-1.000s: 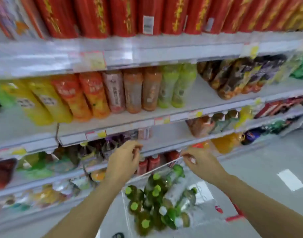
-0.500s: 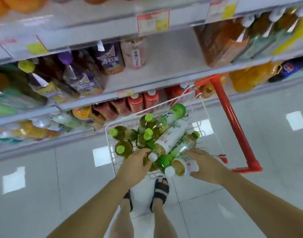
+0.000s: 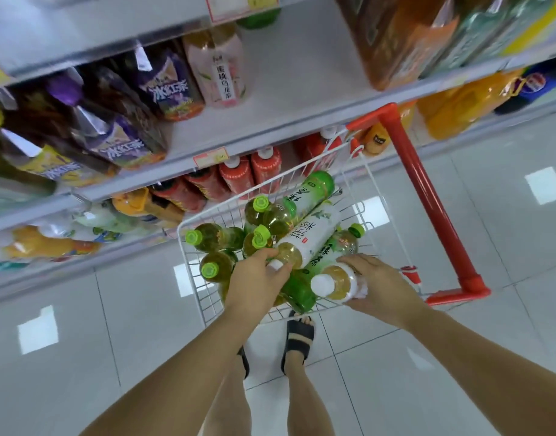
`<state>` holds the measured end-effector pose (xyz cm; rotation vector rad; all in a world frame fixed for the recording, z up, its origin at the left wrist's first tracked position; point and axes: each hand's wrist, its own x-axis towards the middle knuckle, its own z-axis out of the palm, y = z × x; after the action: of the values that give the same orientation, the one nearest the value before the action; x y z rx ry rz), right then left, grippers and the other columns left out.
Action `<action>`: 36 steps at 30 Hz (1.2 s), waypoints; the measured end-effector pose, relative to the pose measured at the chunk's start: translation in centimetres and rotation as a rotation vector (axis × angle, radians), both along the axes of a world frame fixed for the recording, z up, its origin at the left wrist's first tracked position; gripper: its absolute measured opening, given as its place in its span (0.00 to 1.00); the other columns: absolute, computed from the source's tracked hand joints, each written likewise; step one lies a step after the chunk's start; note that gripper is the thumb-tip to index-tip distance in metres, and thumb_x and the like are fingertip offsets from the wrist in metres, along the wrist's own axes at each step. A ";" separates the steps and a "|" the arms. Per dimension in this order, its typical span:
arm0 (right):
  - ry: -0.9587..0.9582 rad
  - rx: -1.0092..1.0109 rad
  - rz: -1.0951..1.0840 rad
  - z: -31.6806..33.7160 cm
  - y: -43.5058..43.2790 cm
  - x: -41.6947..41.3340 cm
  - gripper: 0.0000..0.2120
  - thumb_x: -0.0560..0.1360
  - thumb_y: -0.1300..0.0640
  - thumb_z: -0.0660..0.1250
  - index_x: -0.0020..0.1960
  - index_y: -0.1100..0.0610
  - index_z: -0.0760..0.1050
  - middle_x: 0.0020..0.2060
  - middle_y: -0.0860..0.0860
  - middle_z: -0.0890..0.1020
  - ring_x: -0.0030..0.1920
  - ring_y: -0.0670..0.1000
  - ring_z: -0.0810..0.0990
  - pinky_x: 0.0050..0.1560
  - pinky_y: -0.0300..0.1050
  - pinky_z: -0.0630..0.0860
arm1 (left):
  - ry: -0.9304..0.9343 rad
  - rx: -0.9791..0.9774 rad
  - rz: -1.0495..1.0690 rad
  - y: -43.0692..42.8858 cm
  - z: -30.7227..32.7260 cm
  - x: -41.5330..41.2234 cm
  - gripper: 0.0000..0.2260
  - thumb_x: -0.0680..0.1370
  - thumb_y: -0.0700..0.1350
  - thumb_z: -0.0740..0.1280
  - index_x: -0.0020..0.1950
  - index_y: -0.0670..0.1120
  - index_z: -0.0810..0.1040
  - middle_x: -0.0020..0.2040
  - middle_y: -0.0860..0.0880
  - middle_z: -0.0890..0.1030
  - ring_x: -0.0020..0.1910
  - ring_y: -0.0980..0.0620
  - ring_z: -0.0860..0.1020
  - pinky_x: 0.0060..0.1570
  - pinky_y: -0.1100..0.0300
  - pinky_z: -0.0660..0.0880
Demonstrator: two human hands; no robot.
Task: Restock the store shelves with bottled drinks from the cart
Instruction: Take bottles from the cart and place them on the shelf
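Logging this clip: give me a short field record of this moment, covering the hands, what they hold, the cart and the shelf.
left hand: grips the neck of a white-labelled bottle lying in the cart
right hand: holds a white-capped bottle at the cart's near edge
cart contents: several green-capped bottles, piled on their sides
shelf: bare stretch right of a pink-labelled bottle
stage: picking up; both bottles are over the cart

One cart (image 3: 427,196), seven bottles in it whose caps show — five green-capped bottles (image 3: 213,237) and two white-capped bottles (image 3: 333,283) — two hands, a left hand (image 3: 258,278) and a right hand (image 3: 380,284), and two black sandals (image 3: 298,338).
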<state>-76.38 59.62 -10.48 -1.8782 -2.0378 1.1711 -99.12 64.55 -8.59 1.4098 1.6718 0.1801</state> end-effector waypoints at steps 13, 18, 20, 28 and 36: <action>0.318 0.263 -0.503 16.5 4.2 -0.9 0.28 0.60 0.53 0.80 0.56 0.41 0.74 0.50 0.39 0.81 0.52 0.42 0.78 0.53 0.40 0.73 | 0.203 0.531 -0.286 4.1 16.7 -2.2 0.12 0.73 0.47 0.68 0.56 0.52 0.78 0.48 0.50 0.81 0.42 0.49 0.78 0.38 0.60 0.71; 0.373 0.469 -0.401 24.8 6.3 -3.1 0.25 0.60 0.48 0.79 0.54 0.40 0.74 0.49 0.38 0.81 0.51 0.43 0.78 0.52 0.43 0.75 | 0.186 0.685 -0.312 4.1 26.5 -4.2 0.11 0.72 0.47 0.68 0.55 0.51 0.77 0.48 0.52 0.79 0.44 0.51 0.76 0.44 0.56 0.73; 0.414 0.555 -0.374 28.6 7.2 -4.4 0.27 0.60 0.48 0.79 0.56 0.43 0.74 0.50 0.40 0.81 0.52 0.43 0.78 0.54 0.44 0.75 | 0.195 0.772 -0.296 3.7 30.9 -5.0 0.08 0.73 0.49 0.68 0.50 0.50 0.76 0.42 0.52 0.79 0.41 0.51 0.75 0.40 0.56 0.72; 0.654 0.865 -0.235 44.9 8.4 -11.3 0.26 0.60 0.56 0.80 0.54 0.45 0.75 0.48 0.38 0.80 0.46 0.29 0.76 0.43 0.22 0.70 | 0.163 1.212 -0.090 2.5 46.9 -9.4 0.13 0.65 0.56 0.61 0.39 0.48 0.75 0.32 0.52 0.76 0.33 0.52 0.74 0.32 0.58 0.69; 0.780 1.136 -0.037 58.5 8.6 -19.4 0.21 0.62 0.54 0.79 0.53 0.46 0.78 0.44 0.41 0.83 0.45 0.37 0.80 0.42 0.27 0.74 | 0.288 1.634 0.074 1.7 60.8 -15.7 0.10 0.68 0.52 0.68 0.37 0.45 0.75 0.28 0.53 0.70 0.32 0.48 0.70 0.33 0.57 0.63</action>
<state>-95.76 68.22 47.97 -0.7286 -1.5828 0.3857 -114.79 66.20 52.18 2.5405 1.7370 1.7442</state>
